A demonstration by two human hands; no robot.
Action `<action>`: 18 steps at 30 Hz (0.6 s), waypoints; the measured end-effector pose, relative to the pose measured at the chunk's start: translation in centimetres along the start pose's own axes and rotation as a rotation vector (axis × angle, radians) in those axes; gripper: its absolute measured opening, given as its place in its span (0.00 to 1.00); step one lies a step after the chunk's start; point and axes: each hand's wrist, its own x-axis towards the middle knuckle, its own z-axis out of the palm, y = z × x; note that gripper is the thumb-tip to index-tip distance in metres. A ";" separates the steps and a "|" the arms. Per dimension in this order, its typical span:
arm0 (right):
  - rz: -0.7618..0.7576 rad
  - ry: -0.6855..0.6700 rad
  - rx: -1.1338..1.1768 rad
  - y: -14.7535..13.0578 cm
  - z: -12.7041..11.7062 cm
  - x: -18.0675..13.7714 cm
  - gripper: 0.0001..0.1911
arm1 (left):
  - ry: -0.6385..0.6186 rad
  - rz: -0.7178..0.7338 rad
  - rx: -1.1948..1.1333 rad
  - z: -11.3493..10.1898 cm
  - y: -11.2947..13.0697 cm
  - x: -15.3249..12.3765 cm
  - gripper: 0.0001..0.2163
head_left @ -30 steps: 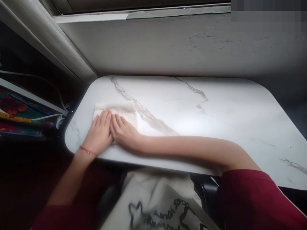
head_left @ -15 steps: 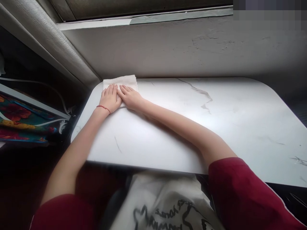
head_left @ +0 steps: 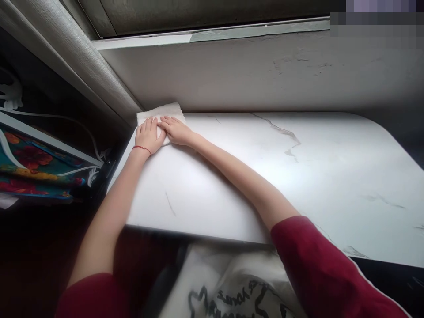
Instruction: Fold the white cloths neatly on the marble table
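A white cloth [head_left: 172,110] lies flat over the far left corner of the white, grey-veined table [head_left: 205,190]. My left hand [head_left: 147,134], with a thin red cord at the wrist, rests palm down on the cloth, its fingers stretched out. Beside it, my right hand [head_left: 175,131] also presses flat on the cloth, fingers extended toward the left hand. The two hands touch or nearly touch. Beneath the palms, part of the cloth is hidden.
A grey wall [head_left: 232,75] with peeling marks runs along the table's far edge, below a ledge. To the left stand a pale curtain [head_left: 86,53] and a white metal frame [head_left: 49,137] with colourful floral fabric [head_left: 36,159].
Both hands and the cloth have slid left across the tabletop, toward its far left corner. The cloth's edge now overhangs that corner more. The view has shifted slightly.
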 end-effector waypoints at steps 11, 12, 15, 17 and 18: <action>-0.032 -0.089 -0.174 -5.8 -2.9 -4.7 0.25 | -0.075 0.117 0.081 -2.4 0.7 -5.4 0.35; -0.054 -0.096 -0.202 -6.7 -3.2 -5.3 0.25 | -0.091 0.139 0.085 -3.0 0.6 -6.7 0.36; -0.117 -0.117 -0.279 -10.1 -3.6 -7.1 0.24 | -0.053 0.174 0.080 -4.1 -0.4 -11.2 0.36; -0.174 -0.119 -0.322 -12.7 -3.5 -8.2 0.23 | -0.022 0.188 0.046 -4.2 -1.2 -14.4 0.34; -0.200 -0.115 -0.347 -14.1 -3.2 -8.9 0.24 | -0.011 0.208 0.021 -4.0 -1.5 -15.9 0.33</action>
